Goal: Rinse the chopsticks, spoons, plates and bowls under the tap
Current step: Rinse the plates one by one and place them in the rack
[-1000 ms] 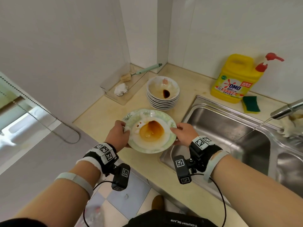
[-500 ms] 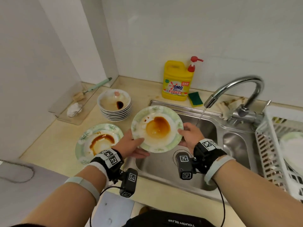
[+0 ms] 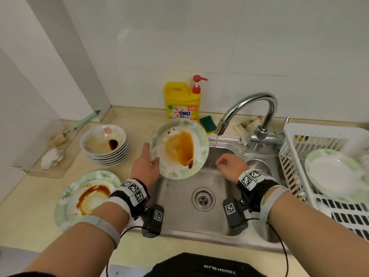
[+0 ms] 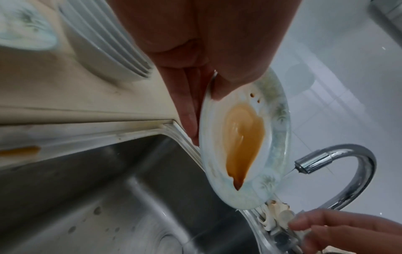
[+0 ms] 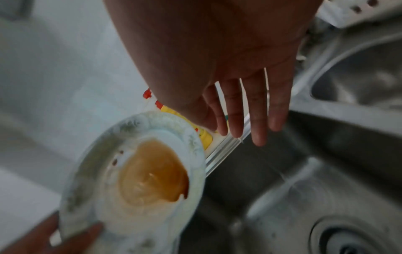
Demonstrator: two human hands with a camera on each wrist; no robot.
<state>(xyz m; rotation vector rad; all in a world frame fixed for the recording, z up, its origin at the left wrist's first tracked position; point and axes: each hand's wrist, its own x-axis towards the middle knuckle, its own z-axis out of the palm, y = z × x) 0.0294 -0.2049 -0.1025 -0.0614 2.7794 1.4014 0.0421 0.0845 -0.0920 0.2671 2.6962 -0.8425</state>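
My left hand (image 3: 146, 168) grips the near-left rim of a green-rimmed plate (image 3: 179, 148) smeared with brown sauce, thumb on top (image 4: 228, 80) and fingers behind. The plate (image 4: 245, 142) is tilted over the left part of the sink (image 3: 179, 206), and sauce runs toward its lower edge. A thin stream of water falls from the chrome tap (image 3: 249, 110) just right of the plate. My right hand (image 3: 229, 166) hovers under that stream with straight, spread fingers (image 5: 259, 116), holding nothing, beside the plate (image 5: 139, 175).
A second sauce-stained plate (image 3: 87, 196) lies on the counter at left, behind it a stack of dirty bowls (image 3: 105, 146). A yellow detergent bottle (image 3: 182, 102) and green sponge (image 3: 207, 121) stand behind the sink. A white rack (image 3: 327, 176) at right holds a clean plate.
My right hand let go of the plate and moved right, under the stream. The left hand alone now holds the plate, tilted more steeply and nearer the tap, so the sauce has run down.
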